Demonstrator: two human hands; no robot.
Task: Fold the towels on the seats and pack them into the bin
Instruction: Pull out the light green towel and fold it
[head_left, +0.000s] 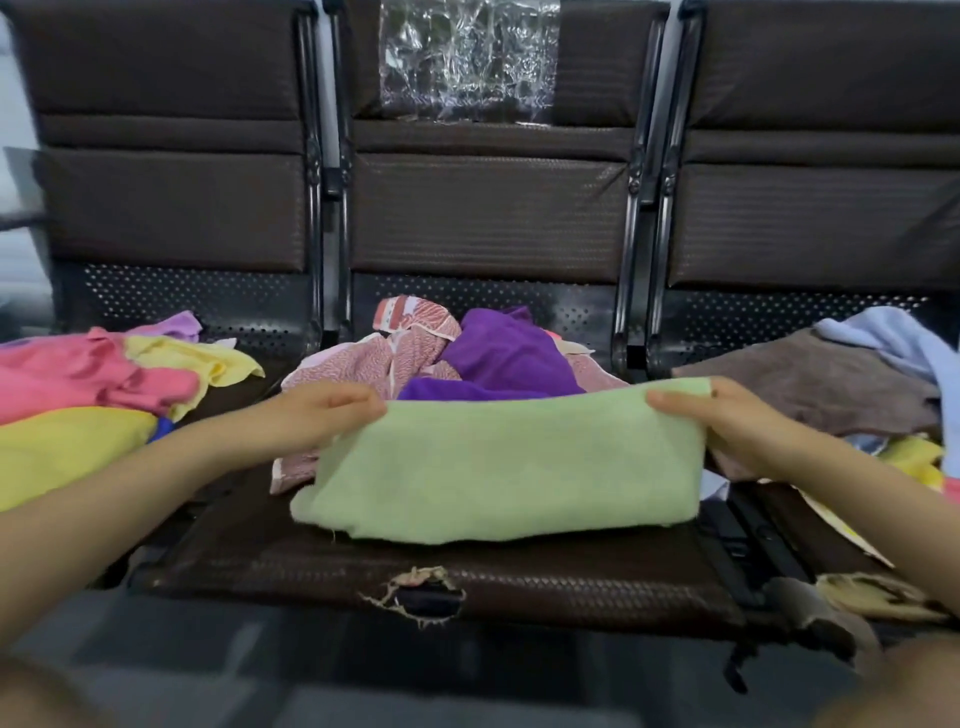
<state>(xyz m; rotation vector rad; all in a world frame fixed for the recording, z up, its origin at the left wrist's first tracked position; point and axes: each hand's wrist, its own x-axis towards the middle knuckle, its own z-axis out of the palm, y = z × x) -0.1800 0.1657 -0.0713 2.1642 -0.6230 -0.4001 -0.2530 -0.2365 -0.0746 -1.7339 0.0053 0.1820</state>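
Note:
A light green towel (504, 462) hangs over the middle seat (519, 582), folded over, its lower edge resting on the cushion. My left hand (317, 415) pinches its top left corner and my right hand (727, 415) pinches its top right corner, stretching the upper edge flat. Behind it lie a purple towel (498, 353) and a red-and-white patterned towel (400, 358) in a crumpled heap. No bin is in view.
The left seat carries pink (88, 379) and yellow (72, 447) towels. The right seat carries a brown towel (810, 384), a pale blue one (893, 338) and more cloth. A tear (415, 592) shows in the middle seat's front edge. Brown backrests (488, 218) stand behind.

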